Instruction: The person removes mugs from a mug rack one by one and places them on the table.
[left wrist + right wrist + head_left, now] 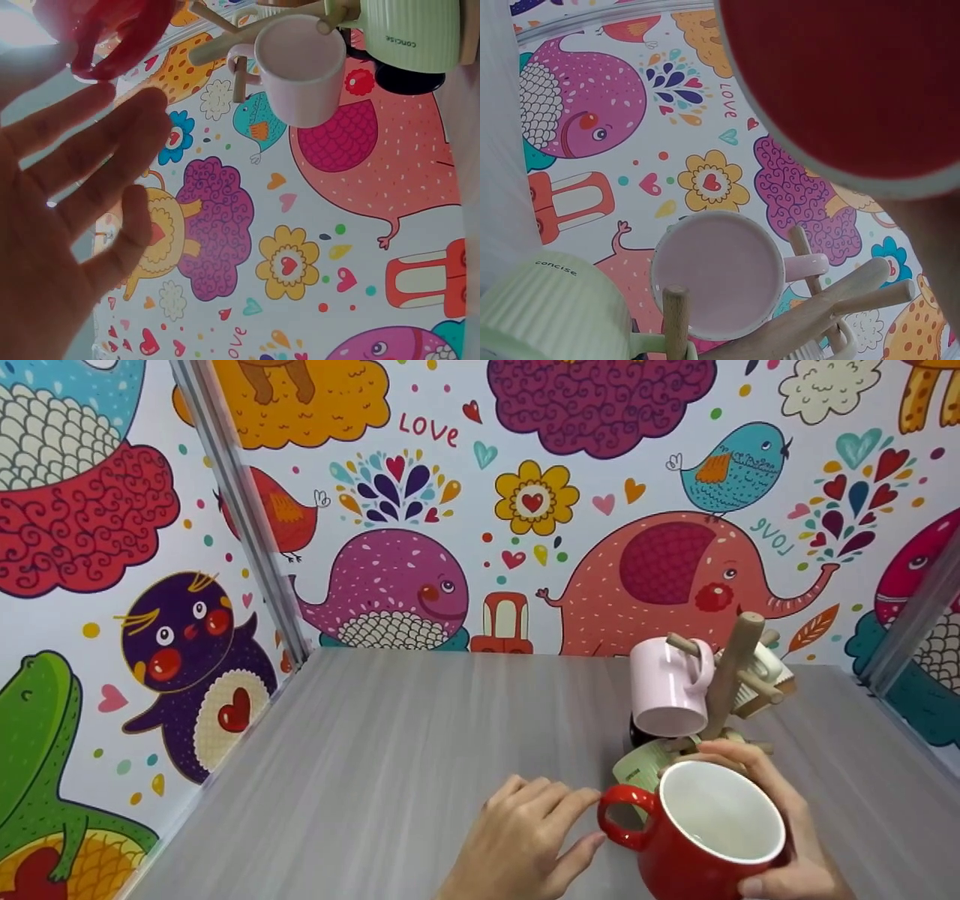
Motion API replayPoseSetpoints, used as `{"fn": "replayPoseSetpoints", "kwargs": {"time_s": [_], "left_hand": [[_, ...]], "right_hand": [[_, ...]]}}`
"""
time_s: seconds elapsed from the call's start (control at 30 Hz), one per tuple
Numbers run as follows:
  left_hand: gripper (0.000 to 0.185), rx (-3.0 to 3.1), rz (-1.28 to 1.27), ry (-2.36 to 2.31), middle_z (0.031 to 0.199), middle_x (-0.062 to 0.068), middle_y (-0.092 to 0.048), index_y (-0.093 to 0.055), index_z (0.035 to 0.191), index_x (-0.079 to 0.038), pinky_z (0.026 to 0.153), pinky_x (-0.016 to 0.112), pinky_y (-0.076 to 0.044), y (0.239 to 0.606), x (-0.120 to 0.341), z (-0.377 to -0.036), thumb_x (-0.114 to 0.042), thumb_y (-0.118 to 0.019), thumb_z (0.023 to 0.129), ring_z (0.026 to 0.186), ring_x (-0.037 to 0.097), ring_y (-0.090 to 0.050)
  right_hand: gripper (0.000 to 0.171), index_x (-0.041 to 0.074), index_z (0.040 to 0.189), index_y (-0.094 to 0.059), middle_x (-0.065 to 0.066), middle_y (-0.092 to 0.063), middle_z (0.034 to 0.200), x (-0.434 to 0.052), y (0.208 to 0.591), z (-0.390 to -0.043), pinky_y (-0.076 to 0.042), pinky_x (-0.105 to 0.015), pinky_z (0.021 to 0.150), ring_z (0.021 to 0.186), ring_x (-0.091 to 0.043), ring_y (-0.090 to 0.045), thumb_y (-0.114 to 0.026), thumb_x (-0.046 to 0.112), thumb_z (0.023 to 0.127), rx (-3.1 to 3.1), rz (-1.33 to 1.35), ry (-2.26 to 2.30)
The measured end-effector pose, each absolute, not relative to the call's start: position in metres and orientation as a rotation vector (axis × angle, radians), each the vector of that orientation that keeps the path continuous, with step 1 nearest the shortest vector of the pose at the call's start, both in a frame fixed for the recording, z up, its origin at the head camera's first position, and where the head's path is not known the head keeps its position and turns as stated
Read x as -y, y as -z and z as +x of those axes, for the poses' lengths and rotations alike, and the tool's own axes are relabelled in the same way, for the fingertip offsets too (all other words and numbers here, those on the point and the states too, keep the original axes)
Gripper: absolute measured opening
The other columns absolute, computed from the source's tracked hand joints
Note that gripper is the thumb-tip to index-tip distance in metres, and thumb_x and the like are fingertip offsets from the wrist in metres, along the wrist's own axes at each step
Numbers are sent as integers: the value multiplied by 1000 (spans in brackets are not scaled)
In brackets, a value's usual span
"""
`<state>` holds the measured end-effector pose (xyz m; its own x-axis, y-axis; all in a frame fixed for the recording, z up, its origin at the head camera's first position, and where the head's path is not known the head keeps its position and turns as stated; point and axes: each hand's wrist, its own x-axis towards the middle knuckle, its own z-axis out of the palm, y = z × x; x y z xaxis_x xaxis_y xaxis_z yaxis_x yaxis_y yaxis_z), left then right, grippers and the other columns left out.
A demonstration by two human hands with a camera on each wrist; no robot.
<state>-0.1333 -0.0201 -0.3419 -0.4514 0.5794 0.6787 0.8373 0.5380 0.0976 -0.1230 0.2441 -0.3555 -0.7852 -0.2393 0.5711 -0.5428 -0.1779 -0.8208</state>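
Glossy red ceramic mug with white inside (701, 832) sits low in the head view, just in front of the wooden mug tree with angled pegs (731, 679), mouth tilted up toward the camera, loop handle sticking out to the left. Right hand (780, 840) wraps the mug body from the far side and underneath, fingers curled round the wall, thumb at the near rim. Left hand (525, 840) lies just left of the handle, fingers straight and relaxed, tips touching or all but touching the loop; cannot tell which. So the handle points straight at the left hand, and the mug's axis leans up and back, away from the tree.

On the tree: pale pink mug (667, 686) hung by its handle on a left peg, mouth down. Ribbed pale green mug (643, 769) hangs lower, just behind the red one. A white cup (765, 667) sits on the tree's far right side. Tree stands on the grey wood-grain table (390, 750), near the cartoon animal wallpaper (405, 510).

Left wrist view shows the spread palm and the red handle (112, 37) blurred above the fingertips; hidden in the head view: the green mug's "concise" print (401, 41). Right wrist view gives only the red mug's underside (847, 82) close up, grip fingers not visible, plus the pink mug's open mouth (716, 274).
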Motion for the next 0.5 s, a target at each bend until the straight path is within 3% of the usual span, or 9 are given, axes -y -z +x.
{"fn": "replayPoseSetpoints", "kwargs": {"time_s": [0.23, 0.5], "left_hand": [[26, 2154, -1143, 539, 86, -8, -65, -65, 105, -15, 66, 13, -39, 343, 18, -134, -33, -59, 87, 71, 2, -55], [22, 2131, -1122, 554, 83, -9, -64, -66, 100, -15, 63, 12, -37, 343, 17, -134, -31, -61, 85, 68, 1, -52]], "right_hand": [[81, -11, 131, -24, -25, -48, 120, -241, 353, -124, -50, -38, 77, 100, -32, -54, -51, -6, 55, 1839, 1032, -2020], [85, -10, 132, -26, -26, -47, 122, -238, 349, -121, -50, -38, 78, 102, -34, -53, -64, -3, 56, 1941, 985, -2016]]}}
